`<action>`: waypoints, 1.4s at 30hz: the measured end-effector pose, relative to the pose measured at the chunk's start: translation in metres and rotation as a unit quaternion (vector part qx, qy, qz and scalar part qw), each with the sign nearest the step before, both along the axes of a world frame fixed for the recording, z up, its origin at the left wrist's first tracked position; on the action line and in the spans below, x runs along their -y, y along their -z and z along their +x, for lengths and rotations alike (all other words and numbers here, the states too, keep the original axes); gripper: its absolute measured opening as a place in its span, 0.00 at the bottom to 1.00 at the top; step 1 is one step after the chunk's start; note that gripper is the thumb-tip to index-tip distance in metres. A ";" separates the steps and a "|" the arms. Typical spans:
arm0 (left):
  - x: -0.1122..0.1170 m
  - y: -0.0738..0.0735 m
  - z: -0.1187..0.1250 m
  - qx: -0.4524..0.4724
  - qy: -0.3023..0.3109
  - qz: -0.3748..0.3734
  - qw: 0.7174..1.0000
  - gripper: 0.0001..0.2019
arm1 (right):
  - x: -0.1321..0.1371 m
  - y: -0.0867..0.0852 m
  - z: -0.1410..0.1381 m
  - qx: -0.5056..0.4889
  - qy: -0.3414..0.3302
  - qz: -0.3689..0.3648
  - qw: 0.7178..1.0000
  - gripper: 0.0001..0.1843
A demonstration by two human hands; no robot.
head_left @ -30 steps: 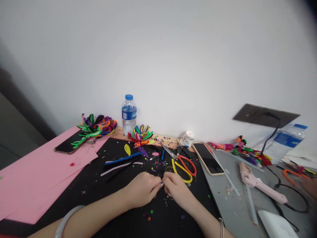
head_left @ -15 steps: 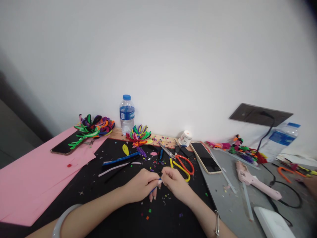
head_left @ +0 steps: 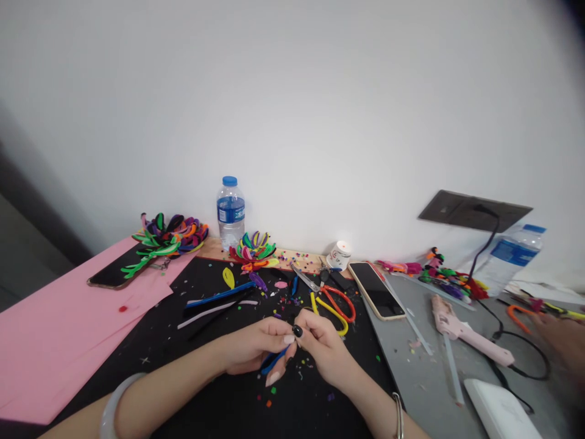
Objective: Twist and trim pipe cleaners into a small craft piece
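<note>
Both hands meet over the black mat (head_left: 219, 390). A blue pipe cleaner (head_left: 273, 361), bent into a narrow loop, is pinched in my left hand (head_left: 256, 346), its loop pointing down toward me. My right hand (head_left: 323, 346) pinches its upper end between thumb and forefinger; the fingers hide that end. Just beyond lie orange-and-yellow scissors (head_left: 340, 305), partly under a bent yellow pipe cleaner. Left of them are straight blue pipe cleaners (head_left: 228, 292), a pale lilac one (head_left: 214, 312), a yellow loop (head_left: 228, 278) and a purple loop (head_left: 258, 281).
Bundles of coloured loops (head_left: 173, 235) rest on a phone and pink paper (head_left: 82, 323). A water bottle (head_left: 231, 213), paper cup (head_left: 339, 256) and second phone (head_left: 377, 291) stand or lie along the wall. To the right are a pink glue gun (head_left: 470, 332) and another person's hand (head_left: 560, 338).
My hands have turned slightly, so more of the blue loop and the right thumbnail shows. The other person's hand at the right edge has come further into view.
</note>
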State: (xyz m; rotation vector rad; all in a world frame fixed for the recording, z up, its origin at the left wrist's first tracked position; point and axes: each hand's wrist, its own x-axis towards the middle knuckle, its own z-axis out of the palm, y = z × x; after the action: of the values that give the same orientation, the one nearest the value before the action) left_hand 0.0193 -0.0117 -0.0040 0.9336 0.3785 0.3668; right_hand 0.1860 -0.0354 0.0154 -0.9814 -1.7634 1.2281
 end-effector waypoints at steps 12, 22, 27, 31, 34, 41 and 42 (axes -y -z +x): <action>-0.011 -0.001 -0.003 -0.084 -0.165 0.211 0.960 0.16 | -0.033 0.018 0.026 0.217 0.240 0.107 0.940 0.03; -0.014 -0.003 -0.005 -0.113 -0.247 0.287 0.919 0.15 | -0.049 0.023 0.054 0.431 0.262 0.100 0.858 0.19; -0.016 -0.005 -0.008 -0.131 -0.283 0.323 0.894 0.15 | -0.047 0.023 0.052 0.450 0.255 0.071 0.853 0.23; -0.018 -0.006 -0.008 -0.134 -0.308 0.314 0.888 0.14 | -0.046 0.030 0.052 0.474 0.279 0.082 0.831 0.18; -0.018 -0.006 -0.007 -0.134 -0.325 0.308 0.884 0.14 | -0.046 0.030 0.054 0.479 0.296 0.091 0.821 0.13; -0.020 -0.001 -0.008 -0.120 -0.345 0.316 0.875 0.13 | -0.041 0.010 0.044 0.368 0.290 0.164 0.868 0.08; -0.021 -0.001 -0.009 -0.117 -0.349 0.318 0.874 0.13 | -0.038 0.007 0.041 0.357 0.274 0.159 0.879 0.10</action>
State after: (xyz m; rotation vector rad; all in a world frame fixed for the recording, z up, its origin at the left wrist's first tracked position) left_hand 0.0106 0.0090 -0.0026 1.4810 0.8555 1.0937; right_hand 0.2271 0.0030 0.0083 -1.7103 -1.9141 0.1923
